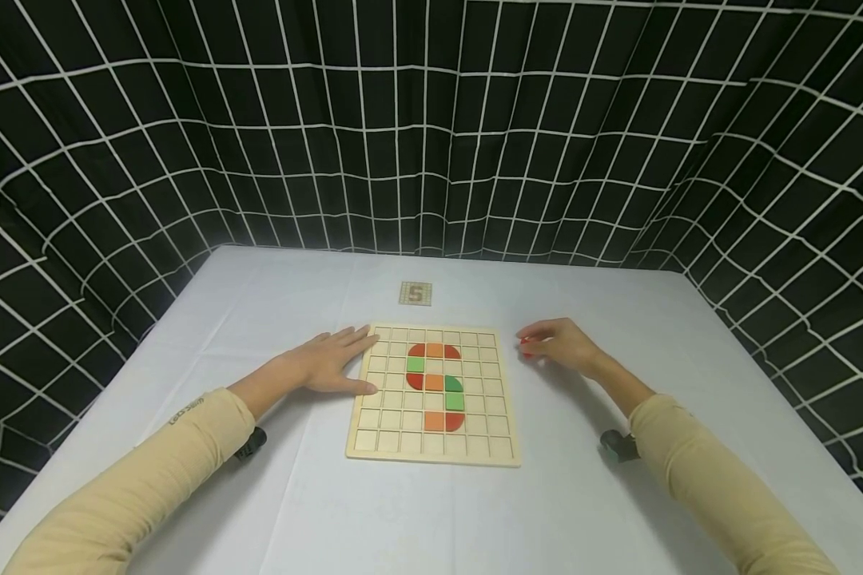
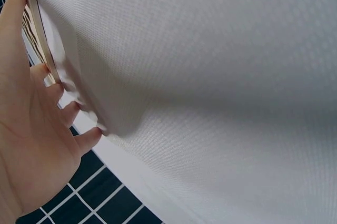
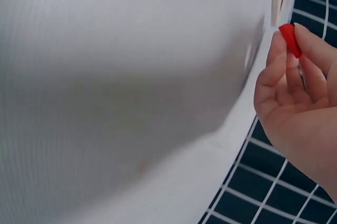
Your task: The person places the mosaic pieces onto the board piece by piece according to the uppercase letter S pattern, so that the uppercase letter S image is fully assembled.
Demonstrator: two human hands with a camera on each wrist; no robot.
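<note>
A wooden grid board (image 1: 388, 442) lies on the white table, with red, orange and green tiles (image 1: 435, 382) set in its cells in an S-like curve. My left hand (image 1: 334, 363) lies with fingers spread at the board's left edge, its thumb and fingertips touching it. To the right of the board, my right hand (image 1: 557, 343) pinches a small red tile (image 3: 290, 40) between thumb and fingers, apart from the board. The exact shape of that tile is partly hidden by the fingers.
Behind the board lies a small card (image 1: 415, 294) with a brown S-like or 5-like figure on a grid. A white cloth (image 1: 316, 511) covers the table. Dark curtains (image 1: 431, 120) with white grid lines stand behind it and at both sides.
</note>
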